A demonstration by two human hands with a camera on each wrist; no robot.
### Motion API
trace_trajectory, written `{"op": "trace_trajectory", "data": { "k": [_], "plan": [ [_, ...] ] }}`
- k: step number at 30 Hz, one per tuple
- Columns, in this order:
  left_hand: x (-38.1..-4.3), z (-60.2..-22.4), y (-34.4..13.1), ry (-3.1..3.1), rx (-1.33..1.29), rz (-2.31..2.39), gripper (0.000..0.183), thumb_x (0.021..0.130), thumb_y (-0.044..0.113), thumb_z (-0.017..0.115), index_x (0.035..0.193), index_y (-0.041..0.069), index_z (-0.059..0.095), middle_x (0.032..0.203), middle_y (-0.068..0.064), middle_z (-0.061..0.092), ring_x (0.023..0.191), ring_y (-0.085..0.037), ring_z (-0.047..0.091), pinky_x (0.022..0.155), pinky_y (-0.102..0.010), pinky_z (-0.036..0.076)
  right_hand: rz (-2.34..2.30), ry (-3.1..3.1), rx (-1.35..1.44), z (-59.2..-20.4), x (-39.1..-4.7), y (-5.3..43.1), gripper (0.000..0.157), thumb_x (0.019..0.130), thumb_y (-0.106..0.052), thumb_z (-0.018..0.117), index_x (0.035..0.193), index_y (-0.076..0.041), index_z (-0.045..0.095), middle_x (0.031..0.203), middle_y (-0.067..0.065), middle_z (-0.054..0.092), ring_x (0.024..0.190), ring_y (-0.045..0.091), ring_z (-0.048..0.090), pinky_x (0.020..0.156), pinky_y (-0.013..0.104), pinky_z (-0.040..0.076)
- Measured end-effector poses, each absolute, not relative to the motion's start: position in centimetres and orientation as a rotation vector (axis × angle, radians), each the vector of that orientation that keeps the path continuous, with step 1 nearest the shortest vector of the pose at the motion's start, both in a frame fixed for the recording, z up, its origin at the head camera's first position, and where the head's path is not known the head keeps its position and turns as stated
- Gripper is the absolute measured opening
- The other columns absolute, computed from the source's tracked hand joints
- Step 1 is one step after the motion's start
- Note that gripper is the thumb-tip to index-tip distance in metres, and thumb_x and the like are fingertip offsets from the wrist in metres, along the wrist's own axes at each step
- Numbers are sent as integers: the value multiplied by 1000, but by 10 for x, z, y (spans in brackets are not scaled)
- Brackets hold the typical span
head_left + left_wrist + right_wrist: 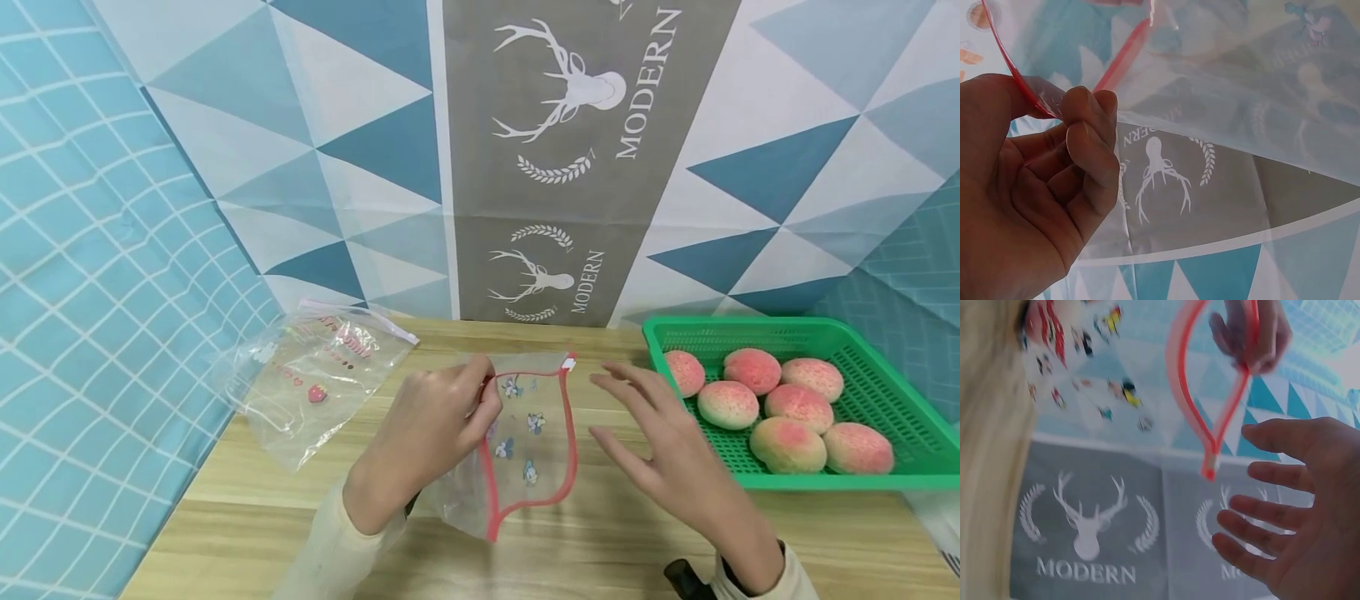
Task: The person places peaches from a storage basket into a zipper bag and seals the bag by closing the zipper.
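Note:
A clear zip bag with a red zipper edge and small cartoon prints (pixel 531 425) is held over the table, its mouth spread apart. My left hand (pixel 442 417) pinches the red edge on its left side; in the left wrist view the thumb and fingers of the left hand (pixel 1054 169) grip that rim. To the right of the bag, my right hand (pixel 667 450) has its fingers spread and holds nothing. In the right wrist view the right hand (pixel 1291 506) is apart from the red zipper edge (pixel 1213 440), where a white slider sits at the corner.
A green basket (pixel 911 417) at the right holds several pink and yellowish peaches (pixel 798 408). Another clear zip bag (pixel 315 375), with a pale zipper and a strawberry print, lies flat at the back left. Patterned cloth (pixel 375 167) hangs behind the wooden table (pixel 247 517).

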State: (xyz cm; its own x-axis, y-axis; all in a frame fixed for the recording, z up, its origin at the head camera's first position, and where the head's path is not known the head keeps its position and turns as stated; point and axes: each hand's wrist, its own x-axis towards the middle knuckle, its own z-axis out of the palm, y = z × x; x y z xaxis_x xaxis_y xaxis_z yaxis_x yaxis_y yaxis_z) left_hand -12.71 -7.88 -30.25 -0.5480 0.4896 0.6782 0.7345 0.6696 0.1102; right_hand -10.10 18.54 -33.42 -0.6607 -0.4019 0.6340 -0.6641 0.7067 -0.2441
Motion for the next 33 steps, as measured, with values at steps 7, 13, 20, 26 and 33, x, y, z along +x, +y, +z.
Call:
{"op": "trace_trajectory", "data": {
  "k": [7,13,20,26,33],
  "plan": [
    [-125,-303,-78,-2257,-938,-512,12,80,11,44,70,16,43,50,11,29,40,-3,22,37,-17,17,604,-2420,682,-325,-104,215,57,75,-19,70,128,-14,48,129,4,46,119,23,41,96,29,32],
    [-124,-303,-77,-2262,-939,-520,12,81,11,45,70,16,43,50,11,29,40,-3,23,37,-17,17,591,-2407,536,-321,-107,246,52,76,-14,69,125,-15,51,125,5,50,116,24,44,94,29,34],
    [-125,-303,-77,-2294,-948,-528,10,81,12,45,71,15,44,50,10,31,38,-3,26,36,-17,19,583,-2347,367,-319,-112,284,52,75,-10,69,124,-13,52,118,12,55,102,30,49,80,37,36],
    [-125,-302,-77,-2301,-944,-524,10,81,12,45,72,15,45,50,10,31,39,-3,27,36,-17,19,673,-2421,161,-323,-112,312,50,81,-17,65,128,-18,49,122,14,52,97,9,51,71,32,35],
    [-124,-303,-76,-2319,-935,-522,10,81,12,45,71,15,45,49,11,31,39,-3,27,36,-17,20,650,-2640,26,-329,-114,342,61,89,-29,53,140,-11,25,120,28,46,101,44,45,69,55,37]
  ]
}}
